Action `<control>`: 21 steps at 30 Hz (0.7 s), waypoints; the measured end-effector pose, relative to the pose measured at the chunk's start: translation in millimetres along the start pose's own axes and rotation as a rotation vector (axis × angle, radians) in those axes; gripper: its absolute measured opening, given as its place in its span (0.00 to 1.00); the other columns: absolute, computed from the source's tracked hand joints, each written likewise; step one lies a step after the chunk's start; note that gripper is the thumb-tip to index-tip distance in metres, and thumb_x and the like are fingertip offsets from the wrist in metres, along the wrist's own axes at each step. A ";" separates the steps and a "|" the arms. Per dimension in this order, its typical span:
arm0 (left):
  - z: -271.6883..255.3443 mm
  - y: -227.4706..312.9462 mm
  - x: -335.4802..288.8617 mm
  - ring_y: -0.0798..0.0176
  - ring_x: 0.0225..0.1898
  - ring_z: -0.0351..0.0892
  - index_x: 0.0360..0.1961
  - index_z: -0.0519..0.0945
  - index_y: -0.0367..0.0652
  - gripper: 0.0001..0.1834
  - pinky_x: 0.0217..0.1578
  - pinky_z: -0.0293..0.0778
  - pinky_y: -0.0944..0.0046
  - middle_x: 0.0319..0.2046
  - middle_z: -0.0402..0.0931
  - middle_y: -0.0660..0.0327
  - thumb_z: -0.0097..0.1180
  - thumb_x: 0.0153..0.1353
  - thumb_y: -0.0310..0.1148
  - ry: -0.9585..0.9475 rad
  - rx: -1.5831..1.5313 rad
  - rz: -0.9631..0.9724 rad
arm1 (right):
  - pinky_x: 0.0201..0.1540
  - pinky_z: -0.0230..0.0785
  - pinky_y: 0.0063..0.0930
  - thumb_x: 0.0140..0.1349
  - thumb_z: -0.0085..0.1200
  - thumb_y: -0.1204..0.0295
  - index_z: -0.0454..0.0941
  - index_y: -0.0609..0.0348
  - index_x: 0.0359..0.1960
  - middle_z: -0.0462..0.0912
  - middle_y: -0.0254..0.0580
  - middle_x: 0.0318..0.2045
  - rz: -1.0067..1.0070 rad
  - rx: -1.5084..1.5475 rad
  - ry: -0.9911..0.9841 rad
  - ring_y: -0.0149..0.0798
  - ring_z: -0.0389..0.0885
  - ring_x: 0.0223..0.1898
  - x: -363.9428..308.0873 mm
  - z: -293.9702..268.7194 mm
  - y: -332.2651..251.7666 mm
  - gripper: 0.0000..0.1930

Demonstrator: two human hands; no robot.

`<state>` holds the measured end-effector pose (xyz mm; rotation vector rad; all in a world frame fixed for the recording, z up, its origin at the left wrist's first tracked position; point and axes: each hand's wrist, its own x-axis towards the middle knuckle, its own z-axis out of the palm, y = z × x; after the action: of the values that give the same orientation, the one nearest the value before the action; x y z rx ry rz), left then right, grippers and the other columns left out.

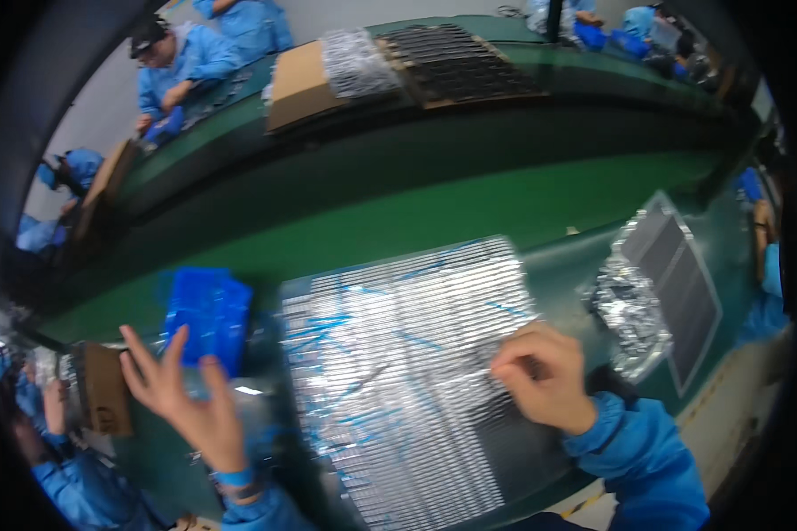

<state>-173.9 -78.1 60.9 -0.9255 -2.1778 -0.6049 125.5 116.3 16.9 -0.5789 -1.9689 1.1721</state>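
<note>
A large panel of silvery ridged strips [398,354] lies on the green work surface in front of me, with thin blue strips scattered over it. My right hand [547,376] is above the panel's right side, thumb and fingers pinched together; anything between them is too small to make out. Under and below that hand, the panel's lower right part looks dark instead of silvery. My left hand [186,403] is raised left of the panel, its fingers spread and holding nothing. Just beyond it stands a bright blue plastic bin [208,314], partly covered by my fingers.
Right of the panel lie crumpled silver foil [630,314] and a dark panel with a pale edge [682,283]. A green conveyor belt [398,212] runs beyond. Farther back are a cardboard sheet [301,84] and a dark slotted tray [456,66]. People in blue work nearby; a cardboard box [104,389] stands left.
</note>
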 end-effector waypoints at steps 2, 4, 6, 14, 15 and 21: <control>5.2 19.9 -1.0 0.33 0.77 0.48 0.59 0.81 0.42 0.24 0.73 0.45 0.36 0.76 0.58 0.45 0.58 0.59 0.27 -0.016 0.005 0.038 | 0.26 0.66 0.18 0.57 0.67 0.79 0.85 0.59 0.33 0.85 0.39 0.31 0.016 -0.059 0.032 0.25 0.77 0.25 -4.5 -7.5 -0.7 0.04; 4.7 46.6 -4.5 0.33 0.78 0.46 0.63 0.79 0.43 0.29 0.74 0.45 0.37 0.75 0.60 0.45 0.60 0.56 0.25 -0.036 -0.191 0.068 | 0.26 0.65 0.19 0.57 0.67 0.78 0.84 0.60 0.31 0.84 0.39 0.31 0.026 -0.129 0.030 0.26 0.75 0.25 -15.0 -17.2 8.4 0.04; -2.1 55.4 -11.5 0.33 0.75 0.54 0.61 0.80 0.43 0.30 0.72 0.52 0.38 0.70 0.68 0.47 0.61 0.53 0.22 -0.182 -0.410 0.176 | 0.26 0.64 0.21 0.58 0.67 0.75 0.83 0.61 0.30 0.82 0.38 0.29 -0.020 -0.067 0.088 0.28 0.75 0.25 -7.8 -4.4 12.3 0.05; 12.3 81.9 -40.8 0.42 0.74 0.62 0.53 0.85 0.49 0.21 0.66 0.63 0.41 0.65 0.74 0.55 0.69 0.56 0.35 -0.725 -0.914 0.560 | 0.36 0.64 0.25 0.67 0.59 0.73 0.74 0.62 0.34 0.73 0.39 0.32 -0.043 -0.079 0.208 0.32 0.71 0.32 -20.2 -10.1 12.9 0.08; 10.1 88.4 -44.4 0.43 0.75 0.59 0.52 0.85 0.51 0.21 0.66 0.61 0.39 0.68 0.71 0.55 0.70 0.57 0.40 -0.811 -0.934 0.560 | 0.36 0.64 0.25 0.67 0.59 0.72 0.74 0.63 0.33 0.74 0.39 0.32 -0.029 -0.042 0.192 0.32 0.71 0.32 -17.4 -8.8 11.4 0.08; 19.4 80.9 -60.8 0.38 0.79 0.42 0.71 0.70 0.62 0.43 0.69 0.45 0.23 0.78 0.51 0.51 0.64 0.57 0.66 -1.017 -0.746 0.653 | 0.37 0.70 0.25 0.66 0.63 0.74 0.78 0.66 0.34 0.79 0.43 0.33 -0.057 0.022 0.144 0.33 0.77 0.34 -8.4 3.7 10.4 0.08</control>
<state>-89.6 -40.8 15.0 -2.6681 -2.1739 -0.6940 127.7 113.4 3.5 -0.5756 -1.8366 1.0853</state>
